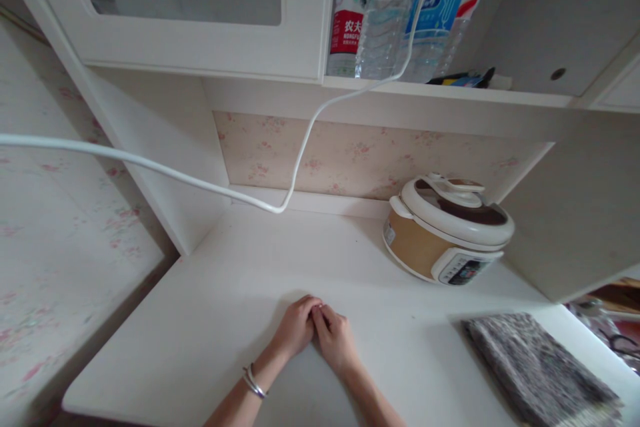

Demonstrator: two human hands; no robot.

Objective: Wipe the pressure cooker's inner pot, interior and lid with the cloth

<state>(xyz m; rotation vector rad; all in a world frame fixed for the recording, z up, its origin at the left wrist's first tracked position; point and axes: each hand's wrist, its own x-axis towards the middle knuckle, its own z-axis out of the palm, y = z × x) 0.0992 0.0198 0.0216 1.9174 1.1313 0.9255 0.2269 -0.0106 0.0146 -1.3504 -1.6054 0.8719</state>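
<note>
My left hand (299, 324) and my right hand (332, 335) rest together on the white tabletop (210, 320), near its front. Their fingers are curled in and touch one another at the fingertips. Nothing shows between them, though the palms are turned out of sight. A silver bangle (254, 381) circles my left wrist. Off to the right of my hands lies a folded grey, mottled cloth (535, 367). Farther back on the right stands an electric cooker (425, 240) with a tan body and a white-rimmed lid, which is on.
A white cable (210, 183) hangs in a loop across the view above the table. Several plastic bottles (387, 27) stand in the open shelf overhead, beside small items (470, 79). A glass-fronted cabinet door (200, 40) is at upper left. Side panels flank the tabletop.
</note>
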